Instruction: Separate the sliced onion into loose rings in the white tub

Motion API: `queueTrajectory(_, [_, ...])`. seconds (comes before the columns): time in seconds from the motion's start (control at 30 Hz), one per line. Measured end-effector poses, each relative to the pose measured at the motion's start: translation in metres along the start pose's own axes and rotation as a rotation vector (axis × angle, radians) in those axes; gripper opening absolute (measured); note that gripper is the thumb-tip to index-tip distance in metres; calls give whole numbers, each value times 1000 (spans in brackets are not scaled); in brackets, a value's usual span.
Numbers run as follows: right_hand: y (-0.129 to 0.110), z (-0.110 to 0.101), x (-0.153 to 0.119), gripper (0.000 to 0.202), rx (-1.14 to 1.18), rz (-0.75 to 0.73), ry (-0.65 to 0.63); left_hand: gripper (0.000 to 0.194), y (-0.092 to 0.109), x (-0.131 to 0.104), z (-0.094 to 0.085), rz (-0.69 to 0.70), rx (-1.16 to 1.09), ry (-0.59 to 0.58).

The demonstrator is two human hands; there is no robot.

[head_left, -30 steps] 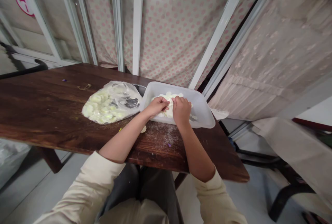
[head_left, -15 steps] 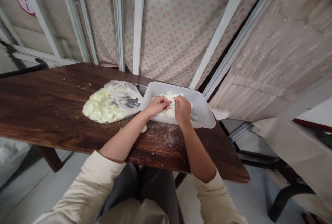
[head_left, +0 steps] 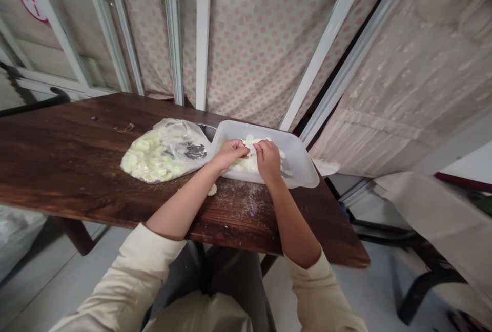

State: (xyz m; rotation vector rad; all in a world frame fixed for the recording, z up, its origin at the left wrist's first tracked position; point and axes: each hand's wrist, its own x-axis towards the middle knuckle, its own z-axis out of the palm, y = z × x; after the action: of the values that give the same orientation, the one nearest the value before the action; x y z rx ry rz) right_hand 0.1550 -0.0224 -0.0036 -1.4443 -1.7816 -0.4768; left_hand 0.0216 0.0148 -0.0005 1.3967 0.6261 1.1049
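Observation:
A white plastic tub (head_left: pixel 302 160) stands near the right end of the dark wooden table, with pale, thin slices (head_left: pixel 246 164) heaped in its middle. Over the heap, my left hand (head_left: pixel 231 153) has its fingers pinched together; a pale slice seems to be between them. Close to its right is my right hand (head_left: pixel 267 158), fingers curled in towards the left one, and what they hold is too small to make out. Left of the tub lies a clear plastic bag (head_left: pixel 154 155) full of pale green-white slices.
White grains lie scattered on the table (head_left: pixel 77 168) in front of the tub, near a single loose slice (head_left: pixel 212 190). A thin string loop (head_left: pixel 125 128) lies at the back left. Curtained glass panels rise behind the table.
Both hands have shifted very slightly left and up over the slices, with their fingers still drawn in. The tub and bag keep their places.

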Motion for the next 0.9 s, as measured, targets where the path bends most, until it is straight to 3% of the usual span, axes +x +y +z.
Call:
queueTrajectory(0.23, [-1, -2, -2, 33, 56, 141, 90, 23, 3, -2, 0, -21, 9, 26])
queueTrajectory(0.43, [10, 2, -3, 28, 211, 363, 193, 25, 1, 1, -2, -46, -54, 44])
queueTrajectory(0.57, [11, 3, -1, 29, 321, 280, 177, 28, 4, -2, -2, -16, -42, -29])
queueTrajectory(0.7, [6, 1, 1, 29, 442, 133, 31, 28, 6, -5, -2, 7, 5, -112])
queueTrajectory(0.9, [4, -3, 0, 29, 476, 138, 51, 29, 6, -5, -2, -4, 55, -155])
